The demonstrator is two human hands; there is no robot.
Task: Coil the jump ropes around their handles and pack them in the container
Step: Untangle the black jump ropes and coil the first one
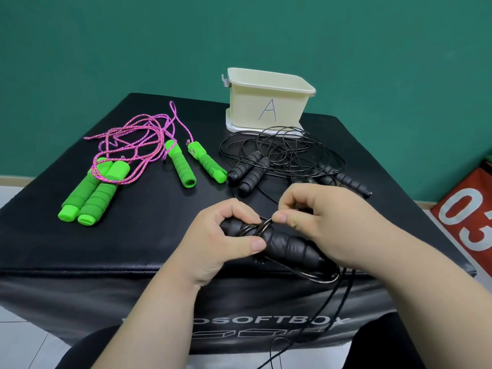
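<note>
Green wall behind, and a black padded box (106, 249) serves as the work surface, with all the gear on its top.

The left hand (221, 235) grips one end of the black handles (287, 246), fingers and thumb curled round them. The pair lies side by side as one core, so it looks like the anchor for winding. The right hand (319, 219) pinches the black cord (262, 226) between thumb and forefinger just above the handles, probably guiding the turn and keeping tension. A few wraps sit mid-handle. The slack (335, 296) hangs off the front edge of the box, which keeps it out of the other ropes. My read: mid-coil, with plenty of cord left.

The cream container (266, 107), marked "A", stands upright at the far edge, open top, well apart from the hands. I can't see inside from here.

Queue, all uncoiled:
- Green handles (90, 193) at left, with pink cord (133, 139) looped over them.
- A second green pair (191, 163) at centre.
- Black handles (246, 170) and another black pair (343, 179), with loose black cord (279, 145) tangled between them, reaching the container's base.

Risk: the two loose black cords overlap, so pulling one likely drags the other.

A red panel (468, 217) marked "03" sits off to the right.
</note>
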